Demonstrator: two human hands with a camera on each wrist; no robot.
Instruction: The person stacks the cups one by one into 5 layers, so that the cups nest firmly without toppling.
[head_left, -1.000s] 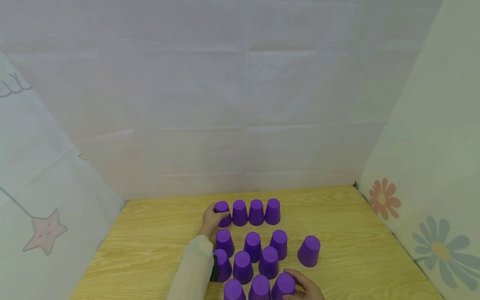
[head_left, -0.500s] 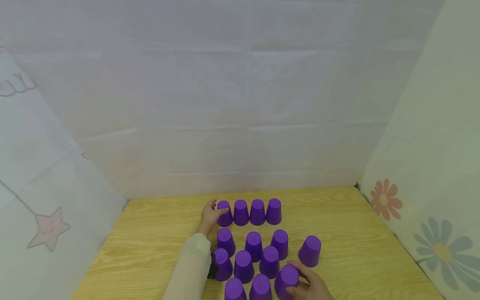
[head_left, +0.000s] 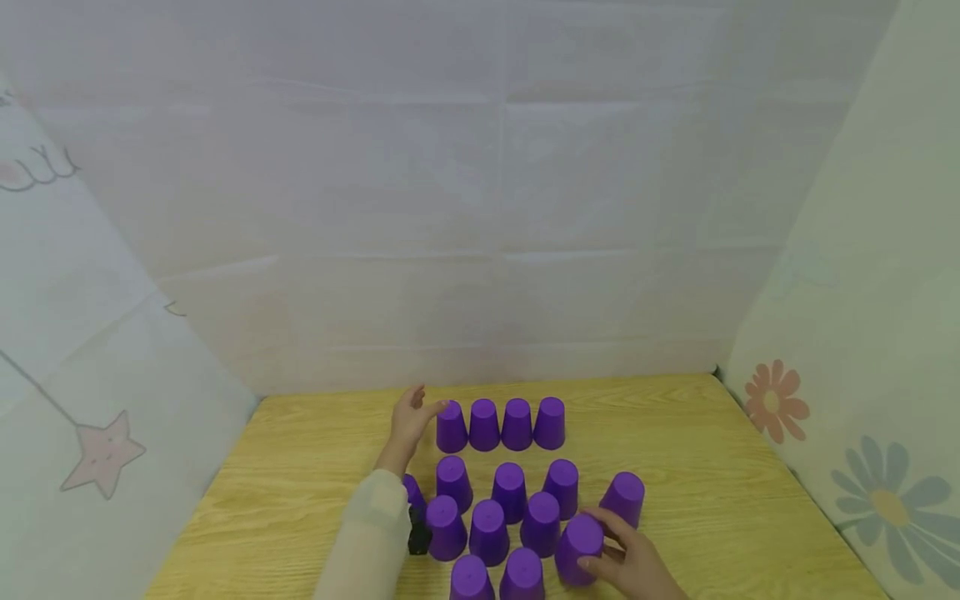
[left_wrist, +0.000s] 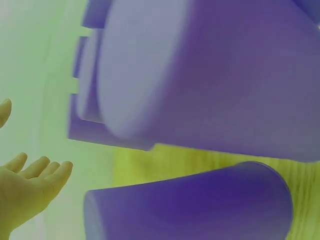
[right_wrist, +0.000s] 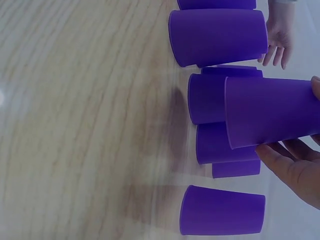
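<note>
Purple cups stand upside down on the wooden table in the head view. My right hand [head_left: 637,562] grips one purple cup [head_left: 577,550] at the front right, thumb on one side and fingers on the other. In the right wrist view, that held cup [right_wrist: 272,112] is raised off the table, its wide rim downward. My left hand [head_left: 407,422] is beside the left end cup [head_left: 452,427] of the back row, fingers loose, holding nothing. Whether its thumb touches that cup is unclear. The left wrist view shows the same hand [left_wrist: 32,192] with fingers spread apart from the cups.
Several cups [head_left: 517,425] form a back row; more, such as one front cup [head_left: 522,575], stand in the middle and front. A lone cup [head_left: 624,497] is just behind my right hand. Another cup [head_left: 413,492] is partly hidden by my left forearm. Cloth walls surround the wooden table [head_left: 300,467].
My right hand has lifted the cup from the front row and carried it slightly forward and right. My left hand has drawn away leftward from the back row's end cup.
</note>
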